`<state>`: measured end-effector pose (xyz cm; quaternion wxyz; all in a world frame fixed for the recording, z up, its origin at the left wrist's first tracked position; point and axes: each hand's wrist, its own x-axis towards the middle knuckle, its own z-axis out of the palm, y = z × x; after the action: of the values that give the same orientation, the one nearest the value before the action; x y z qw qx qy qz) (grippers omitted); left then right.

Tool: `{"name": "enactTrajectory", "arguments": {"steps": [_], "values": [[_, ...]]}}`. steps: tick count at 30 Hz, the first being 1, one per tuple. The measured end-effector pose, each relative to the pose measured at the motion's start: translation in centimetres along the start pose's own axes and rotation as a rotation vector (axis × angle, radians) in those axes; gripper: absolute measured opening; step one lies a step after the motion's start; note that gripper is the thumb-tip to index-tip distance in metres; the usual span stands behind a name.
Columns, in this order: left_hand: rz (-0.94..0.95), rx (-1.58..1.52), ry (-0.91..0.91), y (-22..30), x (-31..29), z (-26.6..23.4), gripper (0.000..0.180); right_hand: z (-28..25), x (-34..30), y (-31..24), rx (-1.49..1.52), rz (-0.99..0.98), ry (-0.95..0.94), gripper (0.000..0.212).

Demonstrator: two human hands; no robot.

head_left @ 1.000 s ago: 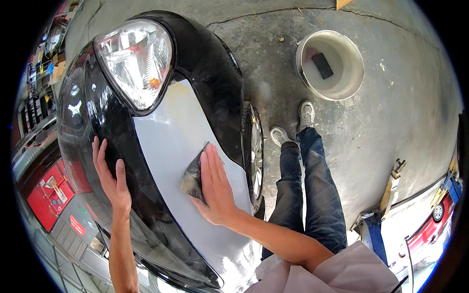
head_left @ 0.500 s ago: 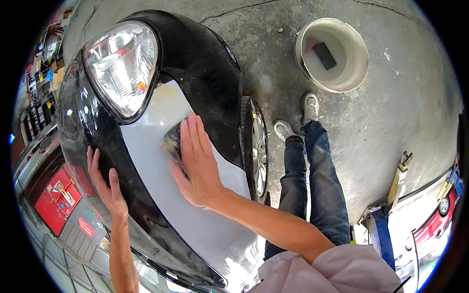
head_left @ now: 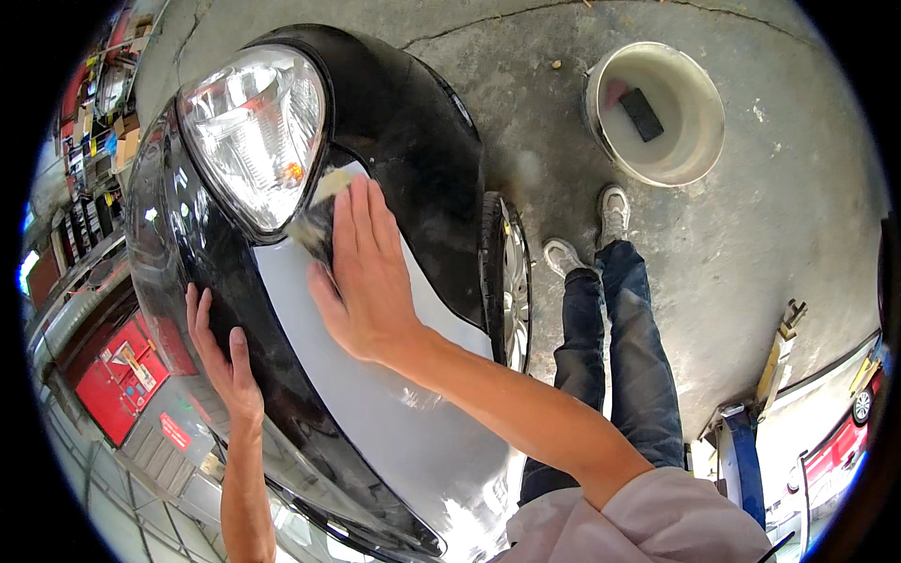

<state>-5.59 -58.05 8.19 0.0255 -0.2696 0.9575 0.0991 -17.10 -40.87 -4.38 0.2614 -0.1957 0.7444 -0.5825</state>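
Observation:
My right hand (head_left: 368,281) lies flat over a dark piece of sandpaper (head_left: 314,228), smeared with pale residue, and presses it on the upper end of a grey-primed fender (head_left: 375,422). Part of the sandpaper is hidden beneath the fingers. Right beside it sits the car's clear headlight (head_left: 253,141), with the black bumper (head_left: 404,122) above. Fingers apart and holding nothing, my left hand (head_left: 223,361) rests against the glossy black hood (head_left: 282,375) to the left of the fender.
A whitish bucket (head_left: 718,131) stands on the concrete floor, with cloudy water and a black block (head_left: 641,114) inside. The car's front wheel (head_left: 514,291) is beside my legs. A red cabinet (head_left: 117,380) is at left; a blue post (head_left: 741,460) rises at lower right.
My right hand has slid the sandpaper up the fender toward the headlight corner. The whole view has shifted slightly; my left hand keeps its place on the hood.

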Motion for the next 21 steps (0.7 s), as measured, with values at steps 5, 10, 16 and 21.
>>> {"name": "enactTrajectory", "arguments": {"steps": [5, 10, 16, 21], "values": [[0.004, -0.005, 0.006, -0.4, -0.1, -0.2, 0.058, -1.9, -3.4, -0.5, 0.055, 0.053, -0.079, 0.09], [-0.01, -0.052, 0.006, 0.0, 0.1, -0.1, 0.06, 0.0, 2.4, -0.8, 0.009, 0.075, 0.038, 0.079], [-0.013, -0.033, -0.005, -0.2, -0.1, -0.2, 0.059, -0.7, -0.5, -0.5, 0.088, 0.091, 0.015, 0.077], [0.006, -0.031, -0.002, -0.1, 0.0, -0.1, 0.056, -1.0, 1.7, 0.1, 0.219, 0.051, 0.055, 0.079]]}}
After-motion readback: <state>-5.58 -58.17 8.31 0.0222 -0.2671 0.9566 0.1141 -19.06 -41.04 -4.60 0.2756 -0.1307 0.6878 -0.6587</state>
